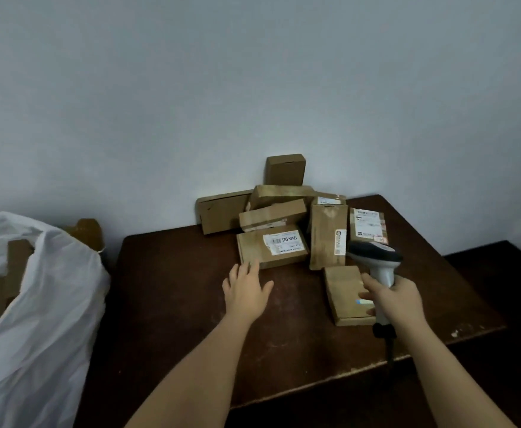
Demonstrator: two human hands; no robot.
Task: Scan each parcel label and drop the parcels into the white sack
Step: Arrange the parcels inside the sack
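Left hand is flat and empty, fingertips just short of the labelled parcel at the front of the pile on the worktop: lift it label-up toward the scanner gripped in the right hand, then swing left to the white sack.

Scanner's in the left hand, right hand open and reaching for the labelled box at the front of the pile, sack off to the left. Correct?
Hands are swapped. The head view shows the right hand holding the scanner by its grip, and the left hand open, reaching for the labelled box at the front of the pile. The white sack is on the left.
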